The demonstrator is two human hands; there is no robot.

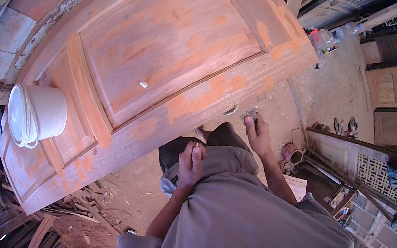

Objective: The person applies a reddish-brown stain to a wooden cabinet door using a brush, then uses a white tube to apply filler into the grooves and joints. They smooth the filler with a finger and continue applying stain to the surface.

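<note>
A large wooden panelled door (163, 53) lies before me, its reddish-brown wood marked with orange patches. My left hand (190, 166) is closed in front of my waist, just off the door's near edge. A small white piece (197, 145) shows at its fingertips; what kind it is I cannot tell. To the right, my right hand (259, 135) is closed too, beyond the near edge. Something greyish (249, 113) shows at its fingers, too unclear to name. One small white piece (144, 84) rests on the door's big panel.
A white bucket (49, 112) with a handle stands on the door's left end. Scrap wood (75, 204) is heaped at the lower left. On the right are a reddish can (292, 154), plastic bottles (326, 37), a leaning carved panel (380, 169) and more wooden panels (392, 86).
</note>
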